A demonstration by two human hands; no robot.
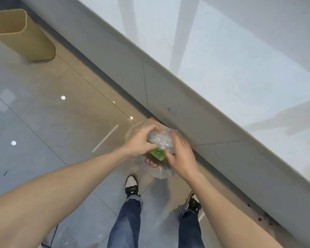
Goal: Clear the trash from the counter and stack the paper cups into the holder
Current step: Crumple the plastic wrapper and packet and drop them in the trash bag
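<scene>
Both hands work low beside the worktop [240, 56]: the left hand [140, 142] and right hand [179, 158] are clenched on crumpled clear wrap [162, 140], pressing it together over a thin plastic bag [159, 169], likely so the trash stays compact. The tan bin [21, 34] stands well apart on the floor.

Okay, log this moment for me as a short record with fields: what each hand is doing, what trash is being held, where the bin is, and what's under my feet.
left hand: gripping the crumpled clear plastic from its left side
right hand: gripping the same wad from its right side
other trash held: green packet and a thin clear plastic bag hanging below the hands
bin: tan, open-topped, standing on the floor at upper left
floor: glossy tiles
counter: white top, at right
</scene>
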